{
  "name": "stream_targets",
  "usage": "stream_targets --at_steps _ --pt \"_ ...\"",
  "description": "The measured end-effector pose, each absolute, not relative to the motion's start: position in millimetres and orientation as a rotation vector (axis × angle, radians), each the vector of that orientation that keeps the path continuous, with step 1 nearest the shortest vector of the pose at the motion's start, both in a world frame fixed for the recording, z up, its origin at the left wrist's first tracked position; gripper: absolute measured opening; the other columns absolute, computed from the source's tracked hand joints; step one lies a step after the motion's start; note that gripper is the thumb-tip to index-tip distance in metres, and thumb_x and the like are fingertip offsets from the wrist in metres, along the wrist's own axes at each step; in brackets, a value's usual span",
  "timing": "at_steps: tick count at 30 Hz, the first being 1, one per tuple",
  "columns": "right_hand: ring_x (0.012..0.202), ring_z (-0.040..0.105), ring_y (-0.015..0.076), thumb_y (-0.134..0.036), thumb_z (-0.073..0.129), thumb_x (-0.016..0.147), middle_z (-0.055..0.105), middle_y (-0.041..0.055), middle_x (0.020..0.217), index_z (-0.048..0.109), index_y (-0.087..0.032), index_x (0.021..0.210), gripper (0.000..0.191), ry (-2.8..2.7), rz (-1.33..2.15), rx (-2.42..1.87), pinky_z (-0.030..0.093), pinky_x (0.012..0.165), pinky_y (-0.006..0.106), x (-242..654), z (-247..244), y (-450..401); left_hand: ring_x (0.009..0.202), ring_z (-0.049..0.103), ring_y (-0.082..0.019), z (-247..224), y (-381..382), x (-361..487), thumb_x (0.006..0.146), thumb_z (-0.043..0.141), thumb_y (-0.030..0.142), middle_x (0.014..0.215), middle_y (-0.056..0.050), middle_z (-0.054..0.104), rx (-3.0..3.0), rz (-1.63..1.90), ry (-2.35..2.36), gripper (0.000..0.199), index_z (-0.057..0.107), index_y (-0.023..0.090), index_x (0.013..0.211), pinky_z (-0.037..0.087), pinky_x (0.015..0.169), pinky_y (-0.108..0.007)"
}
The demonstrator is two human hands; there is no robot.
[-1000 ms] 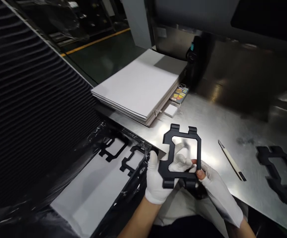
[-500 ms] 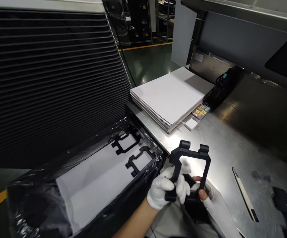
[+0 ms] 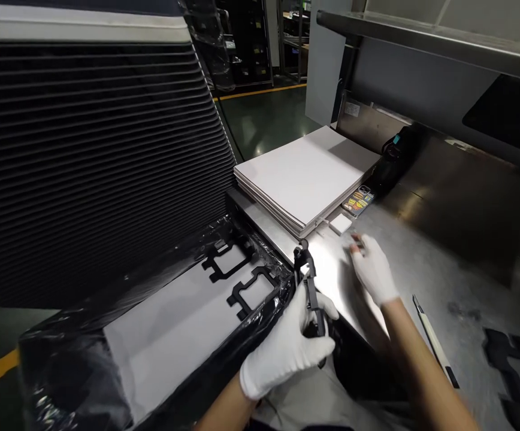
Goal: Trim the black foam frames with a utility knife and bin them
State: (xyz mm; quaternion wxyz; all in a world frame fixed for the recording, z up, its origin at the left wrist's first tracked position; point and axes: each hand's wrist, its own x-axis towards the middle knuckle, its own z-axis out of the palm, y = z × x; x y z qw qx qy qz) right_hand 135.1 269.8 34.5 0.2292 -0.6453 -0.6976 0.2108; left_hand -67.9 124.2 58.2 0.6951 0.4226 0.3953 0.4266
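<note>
My left hand (image 3: 287, 347), in a white glove, grips a black plastic frame (image 3: 308, 287) and holds it edge-on at the corner of the steel table (image 3: 422, 263). My right hand (image 3: 372, 269), gloved too, hovers over the table with its fingers apart and nothing in it. It is blurred and lies toward the stack of white sheets (image 3: 305, 176). To the left, a box lined with black film (image 3: 174, 335) holds a white sheet with two black frames (image 3: 237, 275) lying on it.
A thin knife (image 3: 435, 341) lies on the table to the right, and another black frame (image 3: 511, 359) sits at the far right. A phone (image 3: 357, 201) and a small white block (image 3: 341, 224) lie beside the sheet stack. A tall stack of dark ribbed trays (image 3: 89, 155) fills the left.
My right hand has let go of the black frame and moved forward over the table. My left hand has turned the frame edge-on and brought it toward the box.
</note>
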Motion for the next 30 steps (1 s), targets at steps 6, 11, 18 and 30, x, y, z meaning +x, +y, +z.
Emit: stream_targets --at_steps 6,11,18,30 --pt "0.142 0.052 0.0353 -0.023 0.067 0.096 0.057 0.0193 0.155 0.066 -0.015 0.138 0.043 -2.189 0.491 -1.677 0.04 0.12 0.048 109.8 26.3 343.0 0.077 0.051 -0.013 86.8 113.0 -58.4 0.074 0.062 0.002 0.093 0.001 0.057 1.174 0.839 1.146 0.034 0.052 0.022 0.099 0.044 0.068 -0.027" --pt "0.112 0.068 0.0296 -0.031 0.068 0.098 0.066 0.0181 0.137 0.067 -0.017 0.134 0.039 -2.166 0.567 -1.731 0.053 0.101 0.042 127.1 27.9 296.3 0.072 0.05 -0.014 90.0 104.1 -69.3 0.071 0.061 0.001 0.085 0.004 0.052 1.176 0.794 1.233 0.044 0.053 0.023 0.108 0.046 0.072 -0.029" --pt "0.134 0.064 0.0277 -0.045 0.073 0.101 0.064 0.0068 0.148 0.064 -0.034 0.146 0.047 -1.854 1.001 -1.177 0.054 0.113 0.043 132.5 68.0 163.2 0.086 0.063 -0.024 78.7 76.6 -76.6 0.079 0.069 0.011 0.093 -0.001 0.065 1.126 0.746 1.443 0.074 0.057 0.028 0.15 0.053 0.084 -0.038" --pt "0.133 0.066 0.0257 -0.038 0.065 0.107 0.058 0.0064 0.155 0.05 -0.045 0.161 0.057 -2.024 0.965 -1.079 0.064 0.105 0.043 131.0 52.2 118.8 0.078 0.063 -0.022 74.1 55.8 -76.1 0.073 0.061 0.005 0.086 0.0 0.067 1.063 0.565 1.441 0.065 0.07 0.027 0.134 0.053 0.075 -0.032"
